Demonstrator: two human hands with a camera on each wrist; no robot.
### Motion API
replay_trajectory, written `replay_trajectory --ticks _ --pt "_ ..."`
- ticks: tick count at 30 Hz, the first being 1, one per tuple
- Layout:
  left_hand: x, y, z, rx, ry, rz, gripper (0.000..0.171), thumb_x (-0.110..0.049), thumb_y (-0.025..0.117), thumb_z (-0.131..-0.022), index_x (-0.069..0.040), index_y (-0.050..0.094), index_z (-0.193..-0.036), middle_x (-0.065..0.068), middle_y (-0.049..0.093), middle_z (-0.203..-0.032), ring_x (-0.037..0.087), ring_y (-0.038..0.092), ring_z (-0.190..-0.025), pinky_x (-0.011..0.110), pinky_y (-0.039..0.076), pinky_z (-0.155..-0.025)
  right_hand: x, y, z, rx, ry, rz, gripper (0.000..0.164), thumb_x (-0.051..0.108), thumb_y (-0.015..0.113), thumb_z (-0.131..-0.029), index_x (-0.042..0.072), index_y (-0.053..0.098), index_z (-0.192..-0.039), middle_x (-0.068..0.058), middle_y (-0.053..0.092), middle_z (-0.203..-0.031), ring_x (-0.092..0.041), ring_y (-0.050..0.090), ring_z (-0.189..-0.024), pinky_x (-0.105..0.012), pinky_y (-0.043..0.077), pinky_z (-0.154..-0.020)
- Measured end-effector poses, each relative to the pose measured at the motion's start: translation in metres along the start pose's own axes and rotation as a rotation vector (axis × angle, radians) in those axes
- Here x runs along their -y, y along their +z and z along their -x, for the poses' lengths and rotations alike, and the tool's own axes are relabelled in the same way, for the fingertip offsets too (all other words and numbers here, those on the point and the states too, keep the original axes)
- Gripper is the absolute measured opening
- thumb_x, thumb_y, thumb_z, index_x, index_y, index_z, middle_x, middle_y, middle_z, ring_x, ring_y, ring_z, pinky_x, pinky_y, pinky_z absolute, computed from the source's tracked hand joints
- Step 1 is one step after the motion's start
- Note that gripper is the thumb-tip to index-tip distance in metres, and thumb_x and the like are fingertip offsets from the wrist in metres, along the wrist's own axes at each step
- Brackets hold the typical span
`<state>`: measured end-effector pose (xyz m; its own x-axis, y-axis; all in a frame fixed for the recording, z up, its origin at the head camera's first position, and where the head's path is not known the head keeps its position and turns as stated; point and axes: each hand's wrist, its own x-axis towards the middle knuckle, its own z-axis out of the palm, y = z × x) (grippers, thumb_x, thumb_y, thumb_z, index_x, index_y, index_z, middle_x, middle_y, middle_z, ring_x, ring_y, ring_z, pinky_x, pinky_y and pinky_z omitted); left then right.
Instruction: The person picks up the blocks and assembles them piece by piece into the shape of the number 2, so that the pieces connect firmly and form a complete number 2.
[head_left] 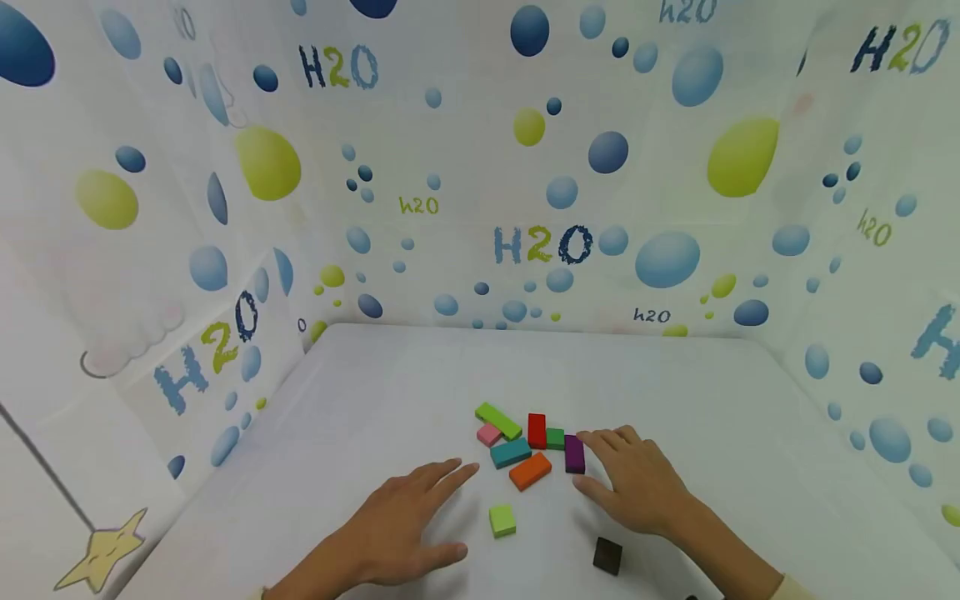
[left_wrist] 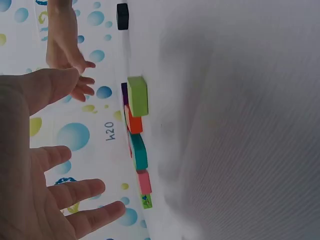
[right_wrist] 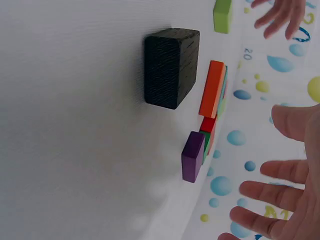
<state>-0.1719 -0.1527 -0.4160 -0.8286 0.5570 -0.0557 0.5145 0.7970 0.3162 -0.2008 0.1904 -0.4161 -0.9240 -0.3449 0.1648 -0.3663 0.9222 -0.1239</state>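
Note:
My left hand (head_left: 408, 525) is held over the white table with fingers spread, left of the light green block (head_left: 502, 521). It holds nothing. My right hand (head_left: 637, 479), fingers extended and empty, is beside the purple block (head_left: 574, 454); the right wrist view shows a gap between its fingers and that block (right_wrist: 193, 157). Between and beyond the hands lie an orange block (head_left: 530, 472), a teal block (head_left: 511, 452), a pink block (head_left: 489, 434), a long green block (head_left: 498, 421), a red block (head_left: 537, 431) and a dark green block (head_left: 555, 438), close together. A black block (head_left: 607, 556) sits apart, nearer me.
The blocks lie on a white cloth-like tabletop (head_left: 420, 375). A white curtain (head_left: 465, 150) printed with blue and green drops and H2O lettering surrounds the back and sides. A yellow star figure (head_left: 101, 554) shows at the lower left.

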Motion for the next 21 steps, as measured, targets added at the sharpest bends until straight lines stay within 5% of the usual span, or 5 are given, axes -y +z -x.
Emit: replay_trajectory --ticks 9,17,21 --pt "0.005 0.011 0.011 0.051 -0.009 -0.048 0.083 -0.065 0.069 -0.085 -0.031 0.040 -0.155 -0.002 0.044 -0.155 0.027 0.043 -0.139 0.062 0.042 -0.104 0.013 0.009 -0.021 0.083 0.184 -0.079 0.060 0.046 0.070 -0.092 0.006 0.061 -0.136 -0.014 0.065 -0.130 -0.032 0.058 -0.112 -0.056 0.055 -0.091" --pt "0.015 0.017 0.015 0.113 -0.021 -0.111 0.078 -0.068 0.073 -0.079 -0.026 0.055 -0.142 0.001 0.052 -0.149 0.030 0.047 -0.136 0.064 0.044 -0.101 0.013 0.024 -0.037 0.148 0.281 -0.190 0.052 0.041 0.077 -0.087 0.003 0.063 -0.120 -0.006 0.063 -0.091 -0.022 0.056 -0.082 -0.038 0.058 -0.067" --pt "0.017 0.020 0.016 0.111 -0.002 -0.159 0.078 -0.072 0.069 -0.080 -0.024 0.057 -0.141 0.003 0.053 -0.147 0.030 0.049 -0.134 0.061 0.048 -0.098 0.011 0.030 -0.039 0.149 0.303 -0.211 0.050 0.040 0.078 -0.086 0.002 0.062 -0.114 -0.006 0.060 -0.087 -0.021 0.054 -0.079 -0.035 0.055 -0.064"
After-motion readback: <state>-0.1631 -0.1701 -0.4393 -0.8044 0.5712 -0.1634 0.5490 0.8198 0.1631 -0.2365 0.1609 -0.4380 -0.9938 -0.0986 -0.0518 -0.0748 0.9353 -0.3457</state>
